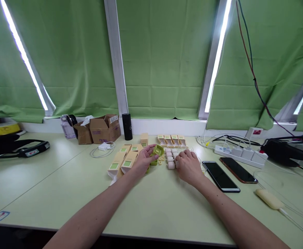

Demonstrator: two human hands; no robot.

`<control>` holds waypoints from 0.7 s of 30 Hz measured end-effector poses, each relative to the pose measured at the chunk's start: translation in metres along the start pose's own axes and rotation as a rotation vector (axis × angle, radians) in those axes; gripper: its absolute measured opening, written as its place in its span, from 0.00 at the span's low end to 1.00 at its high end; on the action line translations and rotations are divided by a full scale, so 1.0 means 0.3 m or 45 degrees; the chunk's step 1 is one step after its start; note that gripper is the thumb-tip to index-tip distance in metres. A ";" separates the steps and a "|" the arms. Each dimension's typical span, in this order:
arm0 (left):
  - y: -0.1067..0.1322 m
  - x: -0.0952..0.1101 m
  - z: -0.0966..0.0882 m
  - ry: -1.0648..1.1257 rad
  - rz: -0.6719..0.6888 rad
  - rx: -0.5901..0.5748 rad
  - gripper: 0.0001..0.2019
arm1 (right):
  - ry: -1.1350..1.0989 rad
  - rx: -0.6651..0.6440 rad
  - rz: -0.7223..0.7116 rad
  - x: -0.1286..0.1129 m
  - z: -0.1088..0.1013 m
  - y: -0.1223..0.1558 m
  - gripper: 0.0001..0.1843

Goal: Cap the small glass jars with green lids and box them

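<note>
My left hand [144, 158] pinches a small green square case [158, 150] with a hollow middle, tilted above the table. More green cases [153, 162] lie under and beside that hand. My right hand [189, 166] reaches down over rows of small rounded blocks, pale pink [170, 165] and whitish [175, 154]. Its fingers are curled together and their tips are hidden, so what they grip does not show. Between the hands lie several tiny yellowish pieces [160, 159]. To the left of my left hand are beige cartons [117, 160] with green squares on them.
Opened beige boxes [172, 140] lie in a row behind the blocks. Two phones [220, 175], a cream power bank [270, 199] and a power strip [238, 155] with loose cables are at right. A black cylinder [126, 127] and cardboard boxes [105, 129] stand at the back left.
</note>
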State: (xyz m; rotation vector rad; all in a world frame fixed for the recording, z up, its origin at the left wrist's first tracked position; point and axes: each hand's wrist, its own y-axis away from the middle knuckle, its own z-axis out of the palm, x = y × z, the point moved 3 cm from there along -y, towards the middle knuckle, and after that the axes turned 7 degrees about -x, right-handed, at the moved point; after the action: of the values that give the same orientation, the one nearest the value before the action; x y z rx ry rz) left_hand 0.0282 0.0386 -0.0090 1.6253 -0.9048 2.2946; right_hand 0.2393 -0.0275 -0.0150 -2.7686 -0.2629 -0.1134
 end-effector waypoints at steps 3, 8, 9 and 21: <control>0.012 0.003 0.020 0.003 -0.009 -0.029 0.34 | 0.041 -0.005 0.005 -0.004 0.002 -0.003 0.11; 0.027 0.020 0.052 0.011 -0.018 -0.078 0.33 | 0.058 -0.011 0.006 -0.009 0.002 -0.006 0.12; 0.029 0.023 0.055 0.017 -0.013 -0.081 0.33 | 0.060 -0.009 0.007 -0.010 0.002 -0.006 0.12; 0.026 0.010 0.042 0.037 0.000 -0.008 0.34 | -0.505 0.390 0.131 0.031 -0.061 0.000 0.13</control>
State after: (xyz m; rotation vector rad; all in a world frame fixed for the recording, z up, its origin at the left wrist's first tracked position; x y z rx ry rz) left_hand 0.0334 0.0246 -0.0064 1.5848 -0.9042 2.3070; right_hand 0.2477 -0.0325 0.0030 -2.4701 -0.2144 0.4669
